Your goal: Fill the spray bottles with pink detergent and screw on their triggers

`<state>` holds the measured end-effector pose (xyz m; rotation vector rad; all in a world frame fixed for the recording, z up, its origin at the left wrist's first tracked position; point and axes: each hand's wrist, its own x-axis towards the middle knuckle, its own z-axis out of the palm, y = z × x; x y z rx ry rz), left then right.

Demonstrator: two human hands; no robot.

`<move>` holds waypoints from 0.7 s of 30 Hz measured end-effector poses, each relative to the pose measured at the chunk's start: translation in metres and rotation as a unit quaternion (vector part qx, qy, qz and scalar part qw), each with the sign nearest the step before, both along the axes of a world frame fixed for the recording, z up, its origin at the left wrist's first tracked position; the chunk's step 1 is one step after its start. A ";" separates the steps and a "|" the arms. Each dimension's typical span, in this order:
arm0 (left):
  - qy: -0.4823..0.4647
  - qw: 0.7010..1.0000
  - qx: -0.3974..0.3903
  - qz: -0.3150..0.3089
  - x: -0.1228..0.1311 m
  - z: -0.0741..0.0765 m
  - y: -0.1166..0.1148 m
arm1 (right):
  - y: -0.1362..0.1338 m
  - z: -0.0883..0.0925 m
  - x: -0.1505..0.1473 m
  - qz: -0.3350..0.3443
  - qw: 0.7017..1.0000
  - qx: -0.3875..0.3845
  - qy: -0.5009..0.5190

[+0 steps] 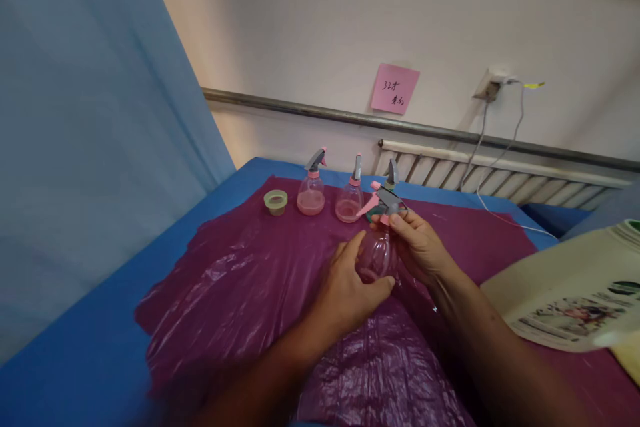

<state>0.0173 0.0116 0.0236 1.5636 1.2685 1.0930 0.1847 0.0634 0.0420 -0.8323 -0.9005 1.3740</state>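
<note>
- Held item: a clear spray bottle (pixel 376 255) sits at the centre of the frame, its base on or just above the purple plastic sheet (pixel 240 293).
- Left hand (pixel 350 288): curled round the lower left side of the bottle body, thumb reaching across the front. The grip is closed on the spray bottle and appears to brace the body.
- Right hand (pixel 420 245): closed round the neck of the same bottle, fingers just under the grey-and-pink trigger head (pixel 383 203). One hand low and one hand high keeps the bottle upright and steady, by the look of it.
- Contents of the held bottle: it looks empty or nearly so; against the purple sheet this cannot be confirmed.
- Row behind, upper centre: two matching bottles (pixel 311 195) (pixel 349 203) stand upright and apart, each with a shallow layer of pink liquid at the bottom.
- A further trigger head (pixel 391 173) shows behind the held bottle; its body is hidden.
- Left of the row: a small green cup (pixel 275 201), open side up, contents not visible.
- Right edge: a large cream jug (pixel 565 280) with a printed label.
- The sheet covers the blue-clothed surface (pixel 90 360), apparently as a guard against spills.
</note>
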 end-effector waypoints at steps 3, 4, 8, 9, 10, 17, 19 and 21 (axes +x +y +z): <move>0.023 1.000 0.008 0.001 0.000 0.002 -0.001 | 0.001 -0.002 -0.002 -0.010 1.000 -0.012 0.019; 0.026 1.000 0.010 0.001 0.000 0.002 -0.001 | 0.002 -0.002 -0.003 -0.008 1.000 -0.015 0.023; 0.028 1.000 0.013 -0.005 0.000 0.000 -0.001 | 0.003 -0.004 -0.002 0.003 1.000 -0.014 0.019; 0.027 1.000 0.011 -0.007 -0.001 0.000 -0.001 | 0.004 -0.005 -0.002 0.004 1.000 -0.013 0.016; 0.030 0.999 0.010 -0.007 -0.001 -0.001 -0.001 | 0.004 -0.004 -0.001 0.005 1.000 -0.012 0.012; 0.100 0.995 0.028 0.009 -0.003 -0.006 0.001 | 0.005 -0.004 -0.003 -0.012 1.000 0.017 -0.013; 0.109 0.994 0.029 0.006 -0.003 -0.004 0.000 | 0.005 -0.005 -0.005 -0.017 1.000 0.010 -0.012; 0.118 0.992 0.033 0.004 -0.003 -0.003 -0.001 | 0.004 -0.006 -0.007 -0.019 1.000 -0.003 -0.010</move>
